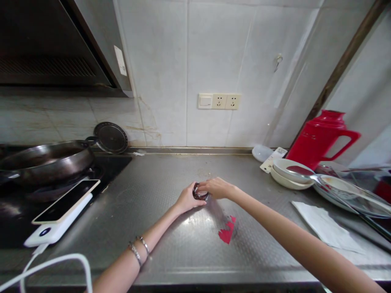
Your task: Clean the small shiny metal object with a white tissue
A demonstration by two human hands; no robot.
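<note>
Near the middle of the steel counter is a small round dark jar (200, 192) with a shiny rim, its open-looking end towards me. My left hand (188, 198) curls around the jar's left and lower side and holds it. From the right, my right hand (218, 188) is closed over the upper edge of the jar, fingertips at or just inside the rim. Whether those fingers also pinch something small is hidden. Torn red scraps (226, 235) lie on the counter just below my hands.
On the left, a steel pan (49, 160) sits on the black stove, with a phone (67, 202) on a white power bank (58, 232) with a cable. To the right are stacked bowls (290, 179), a red thermos jug (320, 138), a power strip (273, 160) and white paper (326, 226).
</note>
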